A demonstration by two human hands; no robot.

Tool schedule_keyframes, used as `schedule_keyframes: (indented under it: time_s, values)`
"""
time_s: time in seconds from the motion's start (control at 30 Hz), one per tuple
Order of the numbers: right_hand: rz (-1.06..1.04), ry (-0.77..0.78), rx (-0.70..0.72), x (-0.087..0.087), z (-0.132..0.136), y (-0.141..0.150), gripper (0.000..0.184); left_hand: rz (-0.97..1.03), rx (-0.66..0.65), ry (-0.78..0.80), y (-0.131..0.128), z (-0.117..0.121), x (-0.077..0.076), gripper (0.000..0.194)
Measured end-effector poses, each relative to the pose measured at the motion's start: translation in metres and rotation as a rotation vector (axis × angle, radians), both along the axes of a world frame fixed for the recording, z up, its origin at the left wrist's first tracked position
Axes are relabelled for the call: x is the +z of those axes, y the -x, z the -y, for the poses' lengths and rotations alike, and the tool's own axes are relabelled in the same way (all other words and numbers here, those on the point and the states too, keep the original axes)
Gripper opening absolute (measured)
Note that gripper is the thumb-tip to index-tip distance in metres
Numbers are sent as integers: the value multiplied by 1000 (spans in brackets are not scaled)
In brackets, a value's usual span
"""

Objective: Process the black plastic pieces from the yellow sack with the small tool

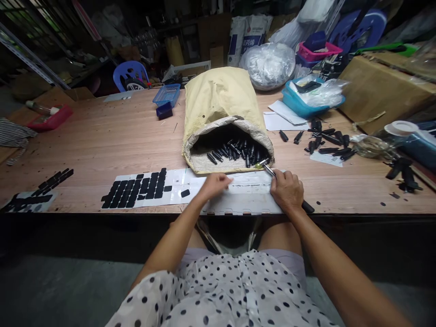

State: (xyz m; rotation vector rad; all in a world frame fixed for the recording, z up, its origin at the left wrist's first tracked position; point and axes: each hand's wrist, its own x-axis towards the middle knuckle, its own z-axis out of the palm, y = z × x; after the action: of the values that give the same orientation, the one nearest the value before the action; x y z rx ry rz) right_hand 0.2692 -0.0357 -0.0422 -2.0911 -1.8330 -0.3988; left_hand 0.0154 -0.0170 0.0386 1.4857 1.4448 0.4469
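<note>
My right hand (288, 188) is wrapped round a hammer (269, 169); its metal shaft points towards the sack and its black handle end sticks out behind the palm. The hammer's head lies at the sack's lower lip. My left hand (215, 185) is closed in a pinch above a white board (252, 193) at the table's front edge, and anything between its fingertips is too small to make out. In front of both hands lies a cream sack (221, 91), its mouth facing me, with many small black plastic parts (235, 150) inside.
Left of my hands, black rounded pads (127, 193) lie in rows on a white sheet (175, 193). More black parts (329, 138) are scattered at right. Behind stand a blue basket (166, 94), a turquoise basin (296, 102) and a cardboard box (388, 86).
</note>
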Motion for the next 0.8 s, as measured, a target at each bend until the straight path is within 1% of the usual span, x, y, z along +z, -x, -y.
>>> schedule_keyframes:
  time_s: [0.03, 0.07, 0.13, 0.17, 0.23, 0.33, 0.4, 0.5, 0.57, 0.63, 0.7, 0.8]
  values:
    - [-3, 2, 0, 1, 0, 0, 29, -41, 145, -89, 3, -20, 4, 26]
    - [-6, 6, 0, 1, 0, 1, 29, -105, 255, -149, 4, -39, 5, 22]
    - [-13, 22, 3, 3, 0, 2, 29, -269, 393, -181, 6, -68, 2, 19]
    - [-16, 34, 8, 4, 0, 2, 29, -349, 430, -165, 5, -78, -1, 19]
    - [-24, 51, 15, 6, 1, 3, 29, -467, 476, -135, 3, -90, -9, 19]
    - [-33, 48, 13, 8, 2, 4, 30, -531, 499, -137, -1, -93, -18, 18]
    - [-38, 37, 11, 8, 2, 4, 30, -542, 490, -132, -2, -91, -19, 16]
    - [-49, 28, 14, 8, 2, 5, 30, -542, 464, -130, -1, -85, -15, 14]
    - [-56, 27, 16, 7, 1, 5, 31, -531, 444, -161, 2, -79, -11, 12]
    - [-61, 31, 16, 7, 1, 5, 31, -486, 402, -226, 5, -69, -7, 10]
    - [-60, 35, 15, 7, 1, 5, 31, -377, 301, -316, 7, -55, -7, 9]
    - [-54, 32, 16, 8, 1, 5, 31, -188, 37, -406, 9, -28, -14, 13]
